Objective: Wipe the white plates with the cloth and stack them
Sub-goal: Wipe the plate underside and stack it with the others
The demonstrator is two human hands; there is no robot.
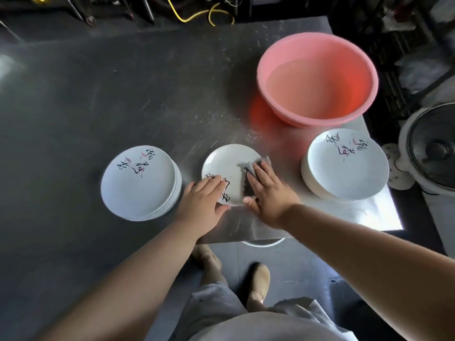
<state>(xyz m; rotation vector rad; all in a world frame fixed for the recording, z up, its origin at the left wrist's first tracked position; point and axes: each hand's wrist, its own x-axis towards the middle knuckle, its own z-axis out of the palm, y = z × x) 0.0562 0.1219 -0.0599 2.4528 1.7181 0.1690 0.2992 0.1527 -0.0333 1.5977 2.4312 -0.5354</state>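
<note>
Head view: we see 1 plate mid-wipe, 2 stacks flanking it.
We have the center plate (225, 163) flat on the metal table (123, 94), near its front edge. Right hand (267, 190) lies flat with fingers straight, pressing the grey cloth (248, 172) onto the plate's right half. Left hand (205, 195) is also flat, fingers straight, resting on the plate's near-left rim over the black lettering. Left stack (140, 183) of white plates sits just beside the left hand, apart from the center plate. Right stack (344, 166) sits near the table's right edge, apart from the center plate. Pink basin (317, 80) stands behind, just beyond the right stack. A fan (435, 148) is off the table at far right.
</note>
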